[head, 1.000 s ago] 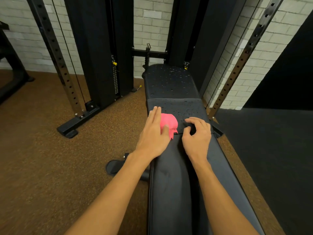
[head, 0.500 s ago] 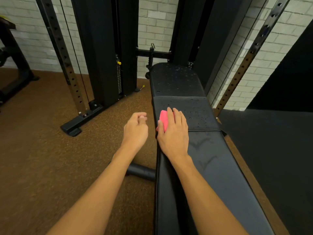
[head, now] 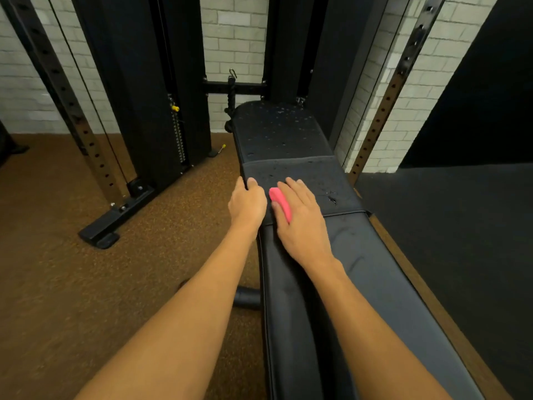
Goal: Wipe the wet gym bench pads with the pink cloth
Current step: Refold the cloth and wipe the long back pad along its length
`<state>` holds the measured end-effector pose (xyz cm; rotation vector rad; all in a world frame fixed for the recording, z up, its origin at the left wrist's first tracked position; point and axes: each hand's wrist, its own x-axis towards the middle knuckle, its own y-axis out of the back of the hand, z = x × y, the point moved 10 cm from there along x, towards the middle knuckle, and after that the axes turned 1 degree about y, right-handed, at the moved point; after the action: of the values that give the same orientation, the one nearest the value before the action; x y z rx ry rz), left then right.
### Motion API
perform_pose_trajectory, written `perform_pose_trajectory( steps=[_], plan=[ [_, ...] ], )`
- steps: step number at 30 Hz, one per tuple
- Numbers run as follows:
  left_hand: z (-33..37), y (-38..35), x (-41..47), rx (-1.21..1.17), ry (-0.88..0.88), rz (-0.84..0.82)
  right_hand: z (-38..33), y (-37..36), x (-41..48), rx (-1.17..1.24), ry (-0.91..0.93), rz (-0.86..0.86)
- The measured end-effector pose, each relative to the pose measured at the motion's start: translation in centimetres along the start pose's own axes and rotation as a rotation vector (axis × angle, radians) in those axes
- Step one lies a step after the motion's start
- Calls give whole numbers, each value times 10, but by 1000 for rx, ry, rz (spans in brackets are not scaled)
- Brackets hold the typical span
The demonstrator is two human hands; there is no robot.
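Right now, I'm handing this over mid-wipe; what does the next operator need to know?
Left hand grips the left edge of the middle pad. Right hand presses the pink cloth flat on that pad, near its left side. Near pad shows only faint streaks, apparently wiped. To do: droplets on the middle pad's right half and all over the far pad.

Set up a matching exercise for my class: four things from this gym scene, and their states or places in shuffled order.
1 left hand
2 right hand
3 pink cloth
4 far pad

A dotted with droplets
B under a hand's fingers
C grips the middle pad's edge
D presses on the cloth

Pairs: 1-C, 2-D, 3-B, 4-A
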<state>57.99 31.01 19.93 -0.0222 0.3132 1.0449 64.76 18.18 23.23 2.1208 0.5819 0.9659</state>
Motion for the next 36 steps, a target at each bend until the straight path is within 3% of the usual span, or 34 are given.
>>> perform_pose_trajectory(
  steps=[2,6,8,13,19,26,32,36],
  plan=[
    [-11,-6,6,-170,33,9,16,11,-7,-8,-13,16],
    [-29,-11,16,-408,61,11,48,24,2,-74,-218,87],
    [-30,-9,20,-372,51,42,34,14,11,-71,-222,80],
    [-21,-9,22,-187,17,111,6,0,2,-39,13,-48],
    [-13,-8,14,-25,-3,164,52,26,13,-91,-292,16],
    [-7,-4,11,103,-46,211,17,8,16,-77,14,-166],
    [-8,-3,14,202,-97,272,40,22,24,-94,-266,-5],
    [-11,-6,18,188,-141,228,3,1,29,-57,-70,-179]
  ],
)
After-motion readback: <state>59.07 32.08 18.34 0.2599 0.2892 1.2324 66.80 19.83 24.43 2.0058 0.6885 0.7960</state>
